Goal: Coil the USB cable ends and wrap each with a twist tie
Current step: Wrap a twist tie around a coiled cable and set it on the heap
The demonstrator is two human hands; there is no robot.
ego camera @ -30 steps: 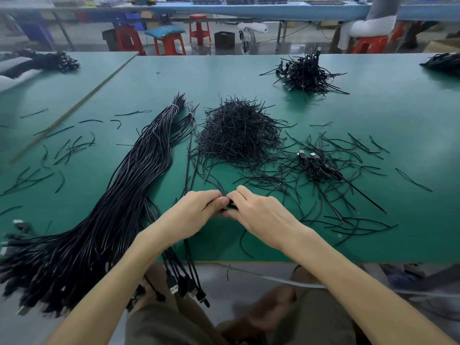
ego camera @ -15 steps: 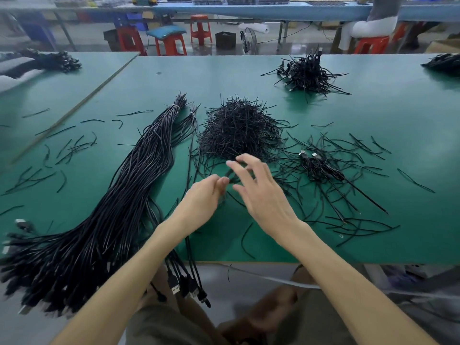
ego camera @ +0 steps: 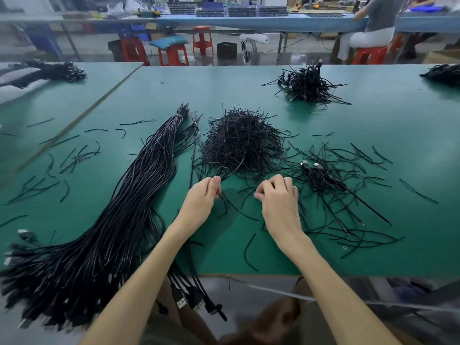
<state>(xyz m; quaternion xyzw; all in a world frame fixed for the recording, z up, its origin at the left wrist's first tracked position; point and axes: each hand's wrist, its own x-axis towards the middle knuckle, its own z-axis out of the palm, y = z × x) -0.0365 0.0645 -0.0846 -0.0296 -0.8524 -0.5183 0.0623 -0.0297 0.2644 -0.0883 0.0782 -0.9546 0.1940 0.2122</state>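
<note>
Left hand grip pinches the small cable loop, at 6 o'clock of the twist tie pile. Right hand at its 3 o'clock, fingers curled, hold unclear. Keep the pinch tight and pull one tie only.

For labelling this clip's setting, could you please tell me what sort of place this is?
Probably a factory packing or assembly floor: a green worktable, a bundle of USB cables beside a heap of twist ties, and another worker seated on a red stool at a blue bench behind.

Matt green table mat — glossy black plastic-sheathed cables, metal-tipped plugs.
</note>
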